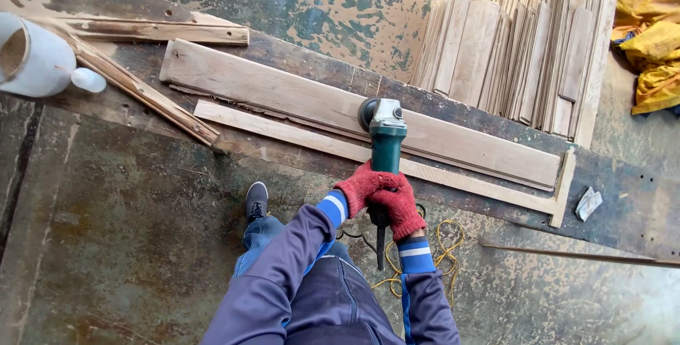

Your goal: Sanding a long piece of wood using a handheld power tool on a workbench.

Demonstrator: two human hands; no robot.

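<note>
I am looking down on both hands wrapped around the green angle grinder (pixel 386 148), whose head rests on the long pale plank (pixel 340 108) lying on the dark bench (pixel 623 210). The left hand (pixel 360 185) in its red glove closes around the near end of the tool body, and the right hand (pixel 401 207), gloved the same, is clamped just behind it, the two touching; each grip is pressed tight on the grinder, no fingers spread. The grinder's long axis runs near to far, the head with its dark disc at the far end and the black cable trailing off the near end toward the yellow cord (pixel 443 246) on the floor. I judge the tool to be stiff, fairly heavy at the head and prone to kick sideways, so the two-handed hold on the barrel suits it. The plank runs from far left down to near right, crossing the tool's axis, and it looks rigid, dry and rough. A thinner strip (pixel 283 132) lies just nearer than it, touching along part of its edge. Farther right, a stack of thin boards (pixel 524 54) leans upright, and a white jug (pixel 35 58) sits at the far left.
</note>
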